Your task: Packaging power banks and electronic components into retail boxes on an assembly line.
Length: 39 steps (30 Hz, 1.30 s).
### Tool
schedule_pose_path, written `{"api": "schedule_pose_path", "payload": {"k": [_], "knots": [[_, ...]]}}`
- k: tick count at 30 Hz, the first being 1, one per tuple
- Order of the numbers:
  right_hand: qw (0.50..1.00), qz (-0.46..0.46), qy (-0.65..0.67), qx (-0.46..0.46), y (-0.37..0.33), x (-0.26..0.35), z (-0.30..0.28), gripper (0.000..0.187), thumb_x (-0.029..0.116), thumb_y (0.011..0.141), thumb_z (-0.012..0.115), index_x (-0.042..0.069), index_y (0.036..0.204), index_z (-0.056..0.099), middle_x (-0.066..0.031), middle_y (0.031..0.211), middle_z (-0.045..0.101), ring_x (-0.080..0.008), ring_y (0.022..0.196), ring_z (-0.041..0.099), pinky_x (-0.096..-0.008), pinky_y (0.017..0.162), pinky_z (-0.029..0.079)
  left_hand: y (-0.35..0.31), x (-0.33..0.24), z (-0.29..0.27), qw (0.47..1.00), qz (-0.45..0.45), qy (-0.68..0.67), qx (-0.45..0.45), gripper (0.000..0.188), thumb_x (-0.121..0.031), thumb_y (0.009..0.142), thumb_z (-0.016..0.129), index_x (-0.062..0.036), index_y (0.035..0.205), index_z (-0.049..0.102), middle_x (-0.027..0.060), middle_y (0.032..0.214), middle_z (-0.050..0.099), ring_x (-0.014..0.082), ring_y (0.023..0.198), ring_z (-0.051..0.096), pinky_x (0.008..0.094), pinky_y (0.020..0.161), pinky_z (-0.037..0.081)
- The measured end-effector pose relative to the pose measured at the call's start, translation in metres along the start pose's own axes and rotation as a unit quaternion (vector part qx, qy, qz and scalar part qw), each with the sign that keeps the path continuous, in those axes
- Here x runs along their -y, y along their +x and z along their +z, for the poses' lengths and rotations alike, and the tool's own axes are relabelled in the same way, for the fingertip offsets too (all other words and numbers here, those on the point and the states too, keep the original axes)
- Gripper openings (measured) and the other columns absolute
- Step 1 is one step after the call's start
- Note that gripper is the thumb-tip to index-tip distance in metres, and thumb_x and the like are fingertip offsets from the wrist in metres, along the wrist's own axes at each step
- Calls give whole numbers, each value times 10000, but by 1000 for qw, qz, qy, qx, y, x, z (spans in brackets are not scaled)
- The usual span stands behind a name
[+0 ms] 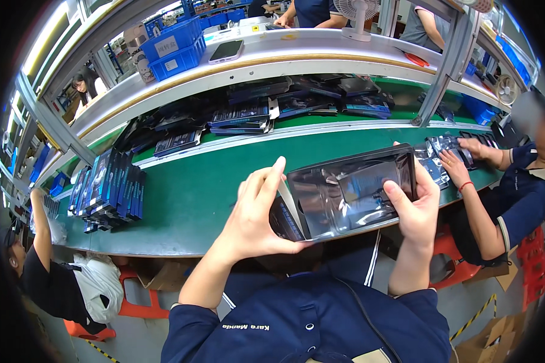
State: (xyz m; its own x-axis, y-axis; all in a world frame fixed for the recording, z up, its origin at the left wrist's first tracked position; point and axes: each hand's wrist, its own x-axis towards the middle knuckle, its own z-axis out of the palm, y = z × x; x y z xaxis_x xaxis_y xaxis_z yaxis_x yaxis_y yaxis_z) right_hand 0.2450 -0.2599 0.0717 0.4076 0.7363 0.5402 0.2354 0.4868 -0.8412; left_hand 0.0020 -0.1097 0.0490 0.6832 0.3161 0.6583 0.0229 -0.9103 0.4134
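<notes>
In front of me I hold a black plastic tray (339, 196) with a shiny clear film or bag over its face. My right hand (416, 202) is closed round the tray's right end, thumb pressed on the film. My left hand (251, 212) grips a dark printed carton (284, 219), fingers behind it and thumb along its lower edge. A pale flap stands up at the carton's end, beside the tray's left end. Whether the tray's end is inside the carton or only against it, I cannot tell.
Stacked dark printed boxes (108, 190) stand on the green bench (181, 209) at left. More flat cartons (242, 115) lie under the shelf (272, 51), which bears blue bins (174, 51), a phone (227, 51) and a fan (356, 15). At right, a co-worker's hands (457, 163) touch bagged items.
</notes>
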Motion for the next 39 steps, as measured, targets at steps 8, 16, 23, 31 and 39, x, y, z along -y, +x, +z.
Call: {"api": "schedule_pose_path", "payload": {"k": [8,16,23,31,39], "knots": [[985,-108,-113,78,40,14,18,616,-44,845,687,-58,1423,473,-139,1285,637,-146,1136,609,-280,990,460,4,15,22,996,0,61,-63,1393,-286,473,915,67,1551,106,228,1291,513,372,1124,533,459,976,393],[991,-18,-71,112,35,-5,7,626,4,833,739,-43,1411,503,-115,1237,651,-131,1113,590,-287,1002,446,6,15,6,984,69,160,-30,1291,-295,460,898,36,1521,241,181,1339,530,352,1087,542,464,938,395],[999,25,-18,31,39,-21,2,597,-1,832,745,-72,1380,520,-120,1247,652,-151,1127,605,-290,1002,455,7,6,16,999,15,37,17,1240,-290,486,876,53,1504,259,171,1318,537,342,1108,532,455,959,381],[999,15,-45,14,39,-19,8,555,-25,877,674,-64,1400,493,-117,1235,648,-148,1112,620,-287,981,475,0,9,39,998,-26,0,-59,1320,-285,483,894,5,1550,173,176,1329,531,348,1101,536,475,918,380],[933,-194,-279,116,22,-29,62,626,1,848,626,-48,1441,434,-190,1061,643,-254,871,653,-332,789,523,20,-1,66,989,-17,54,-137,1382,-330,525,922,44,1552,76,194,1265,542,356,1085,558,476,919,396]]}}
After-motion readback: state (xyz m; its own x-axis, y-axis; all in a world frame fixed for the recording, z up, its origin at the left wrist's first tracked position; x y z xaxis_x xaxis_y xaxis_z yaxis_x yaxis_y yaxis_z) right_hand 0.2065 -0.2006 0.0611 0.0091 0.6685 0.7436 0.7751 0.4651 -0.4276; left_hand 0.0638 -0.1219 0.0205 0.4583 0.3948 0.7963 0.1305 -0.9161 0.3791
